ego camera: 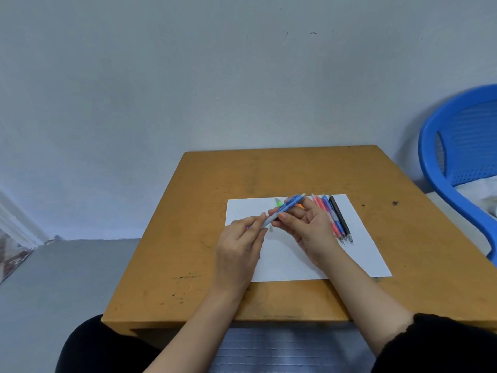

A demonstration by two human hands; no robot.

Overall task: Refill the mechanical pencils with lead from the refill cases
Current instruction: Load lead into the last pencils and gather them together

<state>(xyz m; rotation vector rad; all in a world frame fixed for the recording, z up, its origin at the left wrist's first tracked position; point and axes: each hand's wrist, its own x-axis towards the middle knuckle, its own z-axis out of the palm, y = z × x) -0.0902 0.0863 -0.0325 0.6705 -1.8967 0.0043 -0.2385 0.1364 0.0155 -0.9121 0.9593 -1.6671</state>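
A blue and white mechanical pencil point(285, 207) is held slantwise above a white sheet of paper point(295, 262). My left hand point(239, 251) pinches its lower white end, and my right hand point(309, 224) grips its blue middle between thumb and fingers. A row of several pencils point(334, 218), red, blue and black, lies on the paper just right of my right hand. A green pencil tip point(279, 202) and a bit of orange point(301, 206) show behind the held pencil. A small pale piece point(271, 229) lies on the paper under the pencil. Something purple peeks out under my left fingers.
The paper lies on a small wooden table point(204, 238) set against a pale wall. A blue plastic chair point(457, 157) stands at the right. My knees are under the table's near edge.
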